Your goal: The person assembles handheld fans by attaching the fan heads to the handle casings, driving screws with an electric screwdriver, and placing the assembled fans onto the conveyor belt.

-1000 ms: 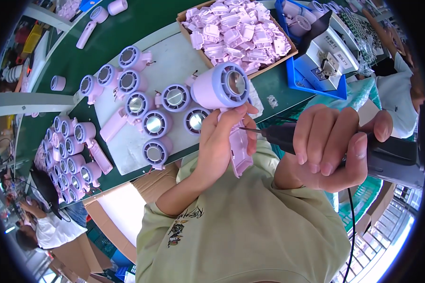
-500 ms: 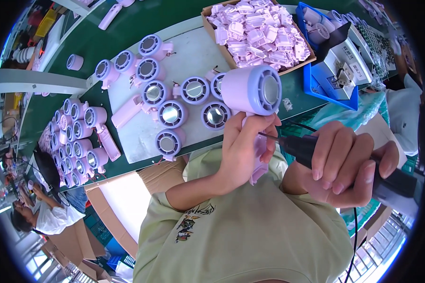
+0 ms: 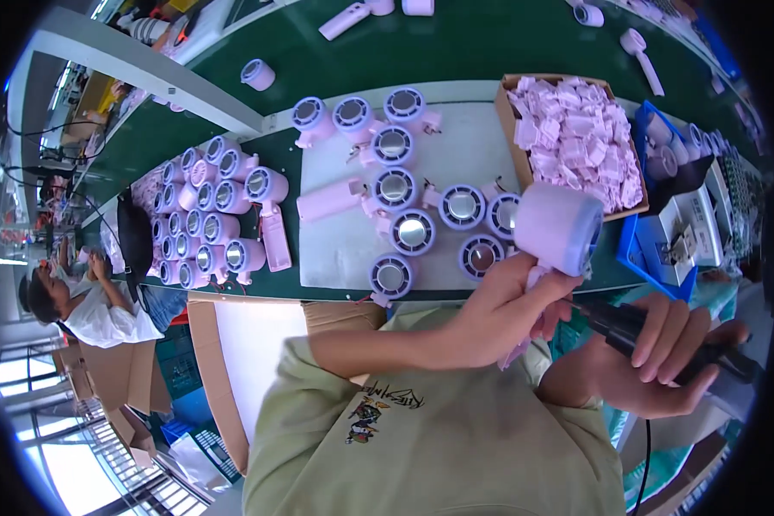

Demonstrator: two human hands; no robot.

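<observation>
A pink-and-lilac fan (image 3: 557, 228) is being gripped by its handle (image 3: 537, 275) in the curled left hand (image 3: 516, 297), raised near the front edge of the worktop (image 3: 280, 156). A dark electric screwdriver (image 3: 612, 325) is being clasped by the closed right hand (image 3: 658, 354), tip being aimed toward that handle; contact cannot be told. Beyond, more fans (image 3: 395, 188) are being carried on a white board (image 3: 327, 249), and pink pieces (image 3: 576, 142) are being held in a carton (image 3: 509, 133).

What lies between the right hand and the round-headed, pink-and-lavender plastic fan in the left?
In the head view, the front of a black handheld tool gripped by the right hand, its thin tip near the left hand.
</observation>
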